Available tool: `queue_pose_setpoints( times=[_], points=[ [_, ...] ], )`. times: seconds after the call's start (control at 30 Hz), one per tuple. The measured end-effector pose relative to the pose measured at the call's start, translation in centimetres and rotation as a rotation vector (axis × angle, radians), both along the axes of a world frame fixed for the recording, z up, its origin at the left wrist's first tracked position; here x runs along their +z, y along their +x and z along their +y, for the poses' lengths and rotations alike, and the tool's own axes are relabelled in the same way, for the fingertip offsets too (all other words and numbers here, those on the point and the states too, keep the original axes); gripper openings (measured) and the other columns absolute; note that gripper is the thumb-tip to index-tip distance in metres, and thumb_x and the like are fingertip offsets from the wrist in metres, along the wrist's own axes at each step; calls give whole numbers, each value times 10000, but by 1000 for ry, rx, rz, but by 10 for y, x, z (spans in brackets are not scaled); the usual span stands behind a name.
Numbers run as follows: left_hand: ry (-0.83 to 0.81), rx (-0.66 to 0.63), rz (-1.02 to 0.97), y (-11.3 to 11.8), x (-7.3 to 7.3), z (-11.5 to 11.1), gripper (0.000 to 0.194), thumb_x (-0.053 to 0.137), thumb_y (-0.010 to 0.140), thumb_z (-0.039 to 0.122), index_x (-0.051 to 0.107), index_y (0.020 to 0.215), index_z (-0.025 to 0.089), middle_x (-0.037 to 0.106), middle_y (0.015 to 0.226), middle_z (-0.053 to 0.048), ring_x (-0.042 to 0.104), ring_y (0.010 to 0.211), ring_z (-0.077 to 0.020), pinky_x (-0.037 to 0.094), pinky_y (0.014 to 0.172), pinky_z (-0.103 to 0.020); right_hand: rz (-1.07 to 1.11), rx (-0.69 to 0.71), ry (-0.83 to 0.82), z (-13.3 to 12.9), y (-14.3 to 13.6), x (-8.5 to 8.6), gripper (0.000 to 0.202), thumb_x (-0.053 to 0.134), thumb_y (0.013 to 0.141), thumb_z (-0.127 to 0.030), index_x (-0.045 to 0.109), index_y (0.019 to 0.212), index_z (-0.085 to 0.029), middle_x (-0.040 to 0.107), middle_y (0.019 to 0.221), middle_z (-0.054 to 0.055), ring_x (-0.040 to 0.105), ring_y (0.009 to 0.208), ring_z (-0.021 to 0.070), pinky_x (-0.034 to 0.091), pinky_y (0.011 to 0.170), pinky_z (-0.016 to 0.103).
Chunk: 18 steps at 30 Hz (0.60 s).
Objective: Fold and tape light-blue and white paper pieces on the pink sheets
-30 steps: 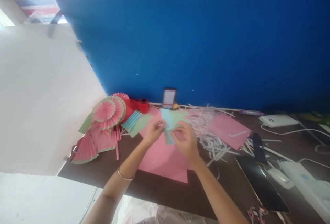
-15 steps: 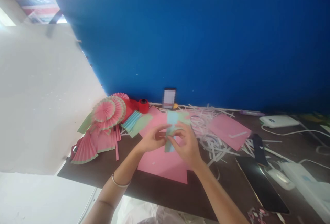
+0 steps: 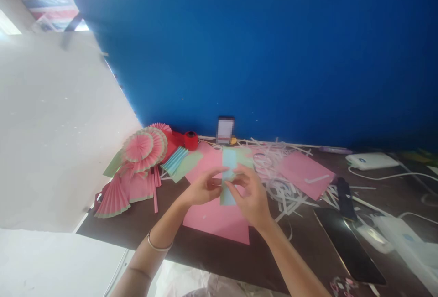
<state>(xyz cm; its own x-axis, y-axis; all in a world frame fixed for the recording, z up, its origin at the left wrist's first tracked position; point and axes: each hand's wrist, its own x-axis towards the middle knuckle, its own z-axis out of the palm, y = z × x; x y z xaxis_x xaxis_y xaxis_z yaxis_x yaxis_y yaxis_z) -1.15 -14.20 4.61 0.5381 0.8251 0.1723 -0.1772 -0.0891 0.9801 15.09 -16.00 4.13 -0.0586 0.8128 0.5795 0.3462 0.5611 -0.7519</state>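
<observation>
A light blue strip of paper point(image 3: 228, 158) stands between my two hands, held above pink sheets of paper point(image 3: 217, 224) on the dark table. My left hand point(image 3: 205, 188) pinches its left edge, thumb and fingers nearly together. From the other side my right hand point(image 3: 249, 192) grips the strip, its thumb and index finger meeting near the middle. Fingers cover part of the strip, so any folds there are hidden. To the left lie a pleated blue paper point(image 3: 174, 160) and a pale green sheet point(image 3: 188, 167).
Pink and green pleated paper fans point(image 3: 138, 146) are heaped at the left beside a red tape roll point(image 3: 190, 140). White paper strips point(image 3: 284, 192) and a pink packet point(image 3: 306, 174) lie right. Further right are a phone point(image 3: 349, 244), cables and a white device point(image 3: 371, 161).
The blue strip has turned slightly, showing more of its blue face. Both hands keep their pinch and have barely shifted.
</observation>
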Motion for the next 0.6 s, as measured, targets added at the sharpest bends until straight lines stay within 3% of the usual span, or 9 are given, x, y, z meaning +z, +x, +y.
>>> queue_pose_setpoints(
  times=[0.17,0.3,0.43,0.6],
  points=[
    [-45,96,-25,6,-10,1,506,608,751,165,484,1234,245,495,1253,-120,606,981,-241,516,681,-260,-120,-38,139,-4,2,-5,436,568,814,-152,442,1209,-285,586,947,49,626,808,184,558,763,413],
    [-54,189,-31,11,-15,2,542,654,715,168,485,1223,256,460,1282,-110,594,1008,-253,521,712,-278,-202,-69,259,-8,2,-10,446,588,796,-132,460,1192,-292,614,961,55,609,899,214,546,786,435],
    [-61,214,-27,12,-17,1,495,649,740,208,498,1208,264,447,1298,-97,588,1029,-252,518,771,-297,-84,-63,124,-7,0,-12,393,582,806,-168,474,1167,-281,597,965,48,617,892,194,560,781,394],
    [-32,153,49,9,-13,-3,513,605,791,229,425,1269,270,480,1248,-106,619,944,-210,527,724,-284,73,-19,-55,-2,-3,-5,382,568,816,-219,454,1177,-262,569,935,36,629,802,165,572,743,375]
  ],
)
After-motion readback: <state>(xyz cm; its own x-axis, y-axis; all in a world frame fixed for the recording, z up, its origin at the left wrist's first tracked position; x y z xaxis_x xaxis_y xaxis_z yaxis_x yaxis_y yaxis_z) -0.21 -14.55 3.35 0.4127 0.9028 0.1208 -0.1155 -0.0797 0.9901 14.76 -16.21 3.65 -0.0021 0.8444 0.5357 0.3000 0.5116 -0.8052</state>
